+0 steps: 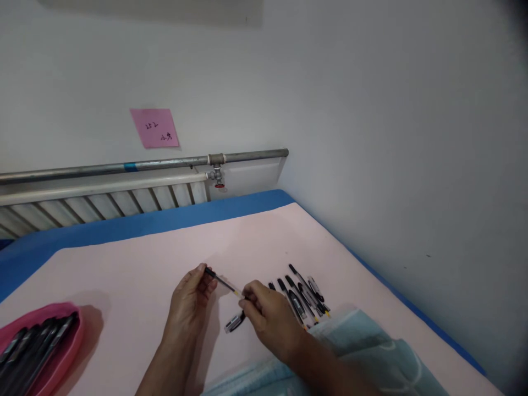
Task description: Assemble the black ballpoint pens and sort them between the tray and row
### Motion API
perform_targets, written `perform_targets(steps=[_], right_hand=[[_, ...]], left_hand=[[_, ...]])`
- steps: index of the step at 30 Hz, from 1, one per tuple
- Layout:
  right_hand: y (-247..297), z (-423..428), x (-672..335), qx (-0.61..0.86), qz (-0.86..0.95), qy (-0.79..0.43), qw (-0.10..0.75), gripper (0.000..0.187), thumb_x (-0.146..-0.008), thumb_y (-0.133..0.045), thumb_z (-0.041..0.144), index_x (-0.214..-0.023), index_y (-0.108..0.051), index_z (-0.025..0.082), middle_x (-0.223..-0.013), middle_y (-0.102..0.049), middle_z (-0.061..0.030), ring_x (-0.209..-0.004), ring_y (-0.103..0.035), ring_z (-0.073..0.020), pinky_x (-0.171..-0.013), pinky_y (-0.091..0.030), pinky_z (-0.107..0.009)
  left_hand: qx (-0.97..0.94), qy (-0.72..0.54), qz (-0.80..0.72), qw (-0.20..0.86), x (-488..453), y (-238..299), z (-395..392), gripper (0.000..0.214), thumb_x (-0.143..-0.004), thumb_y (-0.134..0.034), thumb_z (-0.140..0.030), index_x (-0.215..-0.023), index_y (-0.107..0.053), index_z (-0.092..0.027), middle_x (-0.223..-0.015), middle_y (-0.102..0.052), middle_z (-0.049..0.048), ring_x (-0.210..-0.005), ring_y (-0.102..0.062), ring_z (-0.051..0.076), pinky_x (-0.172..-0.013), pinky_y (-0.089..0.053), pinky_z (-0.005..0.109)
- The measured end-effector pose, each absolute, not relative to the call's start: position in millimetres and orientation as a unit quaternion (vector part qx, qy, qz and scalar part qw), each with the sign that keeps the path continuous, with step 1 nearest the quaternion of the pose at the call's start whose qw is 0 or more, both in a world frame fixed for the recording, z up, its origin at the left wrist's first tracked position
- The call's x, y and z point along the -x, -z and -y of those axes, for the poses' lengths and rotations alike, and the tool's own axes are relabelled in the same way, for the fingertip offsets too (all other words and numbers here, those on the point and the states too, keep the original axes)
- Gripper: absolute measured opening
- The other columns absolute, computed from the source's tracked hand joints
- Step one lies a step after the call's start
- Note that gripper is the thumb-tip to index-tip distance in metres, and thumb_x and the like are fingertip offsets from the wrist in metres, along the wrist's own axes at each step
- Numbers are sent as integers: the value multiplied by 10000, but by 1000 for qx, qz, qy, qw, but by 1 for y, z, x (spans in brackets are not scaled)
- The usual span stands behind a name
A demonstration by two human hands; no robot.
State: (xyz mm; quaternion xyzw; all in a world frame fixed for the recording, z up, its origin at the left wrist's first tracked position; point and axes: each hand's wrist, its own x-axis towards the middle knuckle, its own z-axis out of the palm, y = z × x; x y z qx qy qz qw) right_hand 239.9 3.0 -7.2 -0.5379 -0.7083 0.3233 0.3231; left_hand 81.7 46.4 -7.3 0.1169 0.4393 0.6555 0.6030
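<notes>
A slim, uncapped pen (pixel 225 283) is stretched between both hands above the pink sheet. My left hand (pixel 190 297) pinches its black end. The fingers of my right hand (pixel 268 314) are closed on the other end, near a small yellow section, and they hide the tip. A loose black and clear pen cap (pixel 234 322) lies on the sheet below the pen, close to my right fingers. To the right of that hand, several pens (pixel 303 291) and loose caps (pixel 315 287) lie in a group, some partly overlapping.
A pink basket (pixel 76 346) with several black pens (pixel 39 344) stands at the lower left. Light blue fabric (pixel 363 352) covers the near right edge. The pink sheet (pixel 136 286) lies over a blue surface (pixel 165 220). Behind are a radiator (pixel 136 201), pipe and wall.
</notes>
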Motion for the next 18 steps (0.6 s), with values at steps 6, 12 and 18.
perform_targets(steps=[6, 12, 18], right_hand=[[7, -3, -240, 542, 695, -343, 324, 210, -769, -553, 268, -968, -532, 203, -670, -540, 35, -562, -479, -89, -522, -314, -184], [8, -5, -242, 547, 726, -273, 316, 172, -868, -400, 274, -805, -538, 193, -660, -551, 13, -598, -489, -103, -555, -300, -203], [11, -6, -243, 557, 727, -268, 300, 113, -806, -514, 282, -887, -527, 204, -664, -554, 28, -587, -490, -102, -545, -288, -198]], left_hand=[[-110, -661, -443, 596, -82, 7, -47, 86, -736, -581, -90, -667, -620, -123, -627, -629, 0, -556, -588, 75, -503, -500, 174], [-112, -659, -441, 599, -82, 7, -45, 91, -734, -582, -85, -660, -619, -123, -596, -623, -2, -539, -586, 79, -507, -502, 179], [-103, -660, -441, 599, -82, 5, -45, 96, -725, -587, -80, -645, -611, -126, -606, -628, -5, -537, -589, 78, -496, -497, 177]])
